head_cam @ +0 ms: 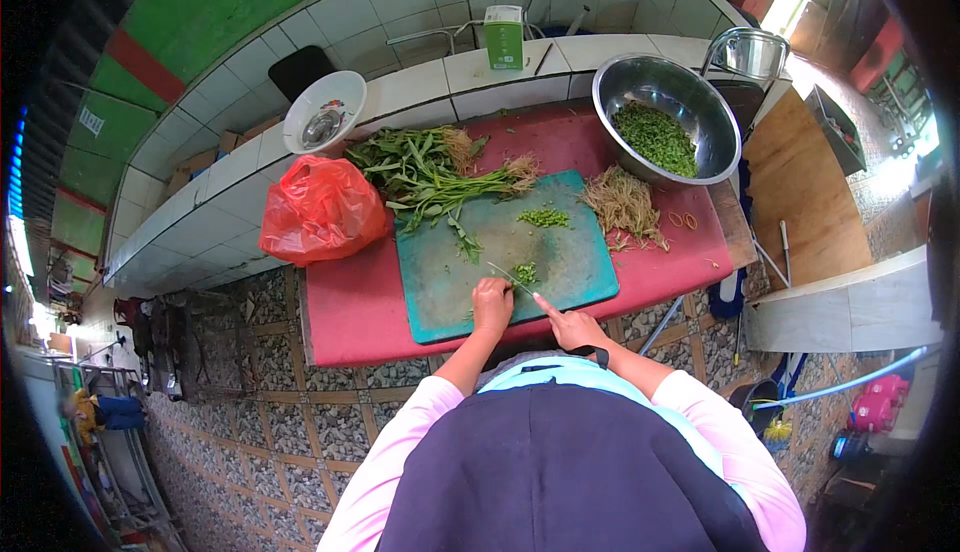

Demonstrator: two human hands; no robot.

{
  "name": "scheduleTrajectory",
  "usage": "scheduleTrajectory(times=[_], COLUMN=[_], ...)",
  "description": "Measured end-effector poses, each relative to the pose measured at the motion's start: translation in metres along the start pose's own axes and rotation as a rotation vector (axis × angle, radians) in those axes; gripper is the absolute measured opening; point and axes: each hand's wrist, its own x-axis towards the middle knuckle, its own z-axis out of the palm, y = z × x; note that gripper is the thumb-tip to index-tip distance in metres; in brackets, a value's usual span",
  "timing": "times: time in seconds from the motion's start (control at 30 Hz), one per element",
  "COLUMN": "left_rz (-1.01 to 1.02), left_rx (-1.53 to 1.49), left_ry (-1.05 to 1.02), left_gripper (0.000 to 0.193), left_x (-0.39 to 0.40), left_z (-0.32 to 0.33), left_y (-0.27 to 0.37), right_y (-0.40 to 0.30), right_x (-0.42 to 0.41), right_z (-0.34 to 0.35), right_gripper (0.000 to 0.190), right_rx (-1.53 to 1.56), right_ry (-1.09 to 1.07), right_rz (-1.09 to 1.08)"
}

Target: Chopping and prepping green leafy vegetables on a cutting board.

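My right hand (pixel 576 328) grips a knife (pixel 511 279), its index finger stretched along the top of the blade. The blade slants over the teal cutting board (pixel 442 304), close to its near edge. Just left of the blade, my left hand (pixel 493 306) rests on the board with curled fingers; whatever lies beneath them is hidden. A small heap of chopped green stems (pixel 526 273) lies against the blade's right side. Farther up the board is another chopped green heap (pixel 544 217). Leafy greens with roots (pixel 450 188) spread across the board's far left corner and the table beyond.
A red plastic bag (pixel 322 210) and a white bowl (pixel 346 113) stand at the left. At the right are trimmed roots (pixel 624 203), rubber bands (pixel 683 220) and a steel bowl (pixel 607 90) of chopped greens. A green box (pixel 504 45) stands on the tiled ledge (pixel 409 90).
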Motion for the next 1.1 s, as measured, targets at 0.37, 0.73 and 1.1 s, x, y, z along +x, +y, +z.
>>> scheduleTrajectory(times=[0.37,0.73,1.1], left_rz=[0.037,0.132,0.028], left_rx=[0.06,0.018,-0.008], left_ry=[0.018,0.04,0.007], left_gripper=[0.006,0.006,0.005], left_x=[-0.001,-0.008,-0.004], left_z=[-0.002,-0.004,-0.004], left_y=[0.003,-0.003,-0.001], right_y=[-0.003,0.006,-0.004], right_x=[0.018,-0.002,-0.001], right_z=[0.006,0.004,0.0], right_gripper=[0.066,0.066,0.068], right_rx=[0.037,0.015,0.043], right_ry=[-0.049,0.03,-0.025], right_rz=[-0.014,-0.001,-0.038])
